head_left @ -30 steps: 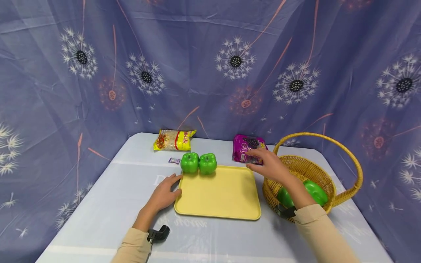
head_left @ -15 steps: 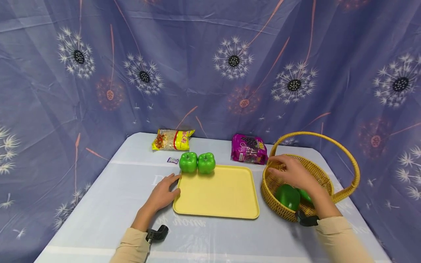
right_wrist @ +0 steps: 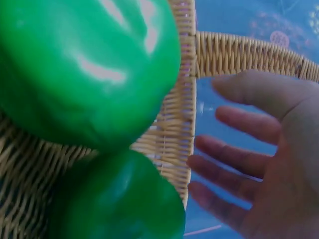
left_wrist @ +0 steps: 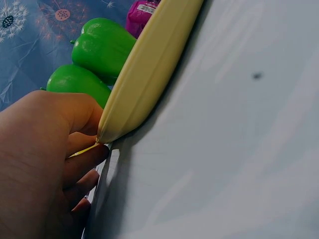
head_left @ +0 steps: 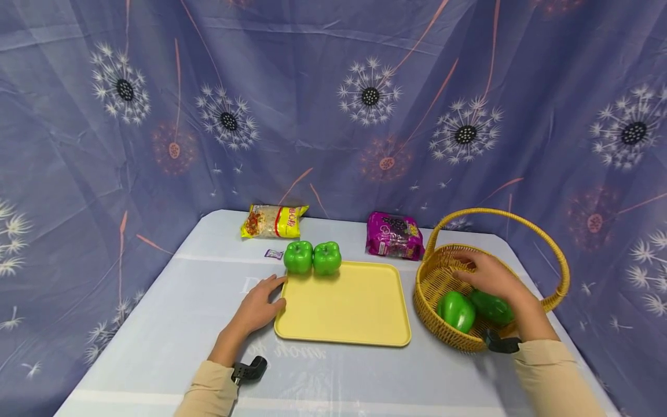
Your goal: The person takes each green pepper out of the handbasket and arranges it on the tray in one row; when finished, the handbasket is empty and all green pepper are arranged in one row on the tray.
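Observation:
My left hand [head_left: 257, 308] rests at the left edge of a yellow tray [head_left: 346, 307], thumb and forefinger touching its rim in the head and left wrist views. Two green bell peppers, a left one [head_left: 299, 258] and a right one [head_left: 326, 259], sit side by side at the tray's back left corner. Over a wicker basket [head_left: 424, 307] at the right hovers my right hand [head_left: 490, 277], fingers apart and holding nothing. Inside the basket lie two more green peppers, one nearer the tray [head_left: 457, 311] and one [head_left: 491, 307] partly hidden by the right wrist.
A yellow food bag [head_left: 274, 221] lies at the back left of the white table [head_left: 156, 347], with a small purple packet [head_left: 273, 254] before it. A purple bag [head_left: 394, 236] lies at the back. The basket's tall handle [head_left: 521, 219] arches upward.
My right hand has moved right, from above the gap between tray and basket to over the basket's inside. The left hand stays at the tray edge, and the peppers stay put.

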### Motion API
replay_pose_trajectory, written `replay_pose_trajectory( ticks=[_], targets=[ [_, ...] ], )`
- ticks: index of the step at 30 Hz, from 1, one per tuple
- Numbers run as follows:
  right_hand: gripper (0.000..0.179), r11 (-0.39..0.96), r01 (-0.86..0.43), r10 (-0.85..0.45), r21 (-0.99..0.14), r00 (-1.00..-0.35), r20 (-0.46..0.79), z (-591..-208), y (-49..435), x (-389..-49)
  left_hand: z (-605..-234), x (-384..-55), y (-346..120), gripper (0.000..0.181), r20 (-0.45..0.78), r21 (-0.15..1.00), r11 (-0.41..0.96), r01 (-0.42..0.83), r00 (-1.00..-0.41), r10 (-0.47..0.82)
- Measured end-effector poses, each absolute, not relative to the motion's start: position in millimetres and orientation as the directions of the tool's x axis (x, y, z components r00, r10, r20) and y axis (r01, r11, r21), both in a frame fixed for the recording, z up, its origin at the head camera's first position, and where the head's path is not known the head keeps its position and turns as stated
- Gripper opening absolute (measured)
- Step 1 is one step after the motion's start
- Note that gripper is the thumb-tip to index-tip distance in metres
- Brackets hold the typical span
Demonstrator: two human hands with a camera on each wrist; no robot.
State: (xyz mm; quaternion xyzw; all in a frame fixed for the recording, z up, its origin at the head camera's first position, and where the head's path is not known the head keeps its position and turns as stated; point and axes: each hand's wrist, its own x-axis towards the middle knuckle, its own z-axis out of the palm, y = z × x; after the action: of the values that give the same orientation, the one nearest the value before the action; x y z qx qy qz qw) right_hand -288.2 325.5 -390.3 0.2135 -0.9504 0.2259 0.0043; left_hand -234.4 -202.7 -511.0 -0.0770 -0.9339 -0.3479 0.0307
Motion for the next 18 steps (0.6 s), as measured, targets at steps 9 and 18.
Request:
replay_pose_trajectory(
  ticks=[9, 18],
  targets=[
    [0.054, 0.876, -0.366, -0.411, -0.314, -0.908, -0.087, -398.6, 343.0, -290.5, -510.8, -234.6, -203.1, 0.056, 0.109, 0.643, 0.749, 0.161, -0.987, 0.119],
    [0.055, 0.900, -0.256, -0.365, -0.353, -0.886, -0.287, -394.6, 346.4, -283.8, -510.6, -234.2, -203.0, 0.055, 0.118, 0.648, 0.743, 0.170, -0.985, 0.123]
  ],
)
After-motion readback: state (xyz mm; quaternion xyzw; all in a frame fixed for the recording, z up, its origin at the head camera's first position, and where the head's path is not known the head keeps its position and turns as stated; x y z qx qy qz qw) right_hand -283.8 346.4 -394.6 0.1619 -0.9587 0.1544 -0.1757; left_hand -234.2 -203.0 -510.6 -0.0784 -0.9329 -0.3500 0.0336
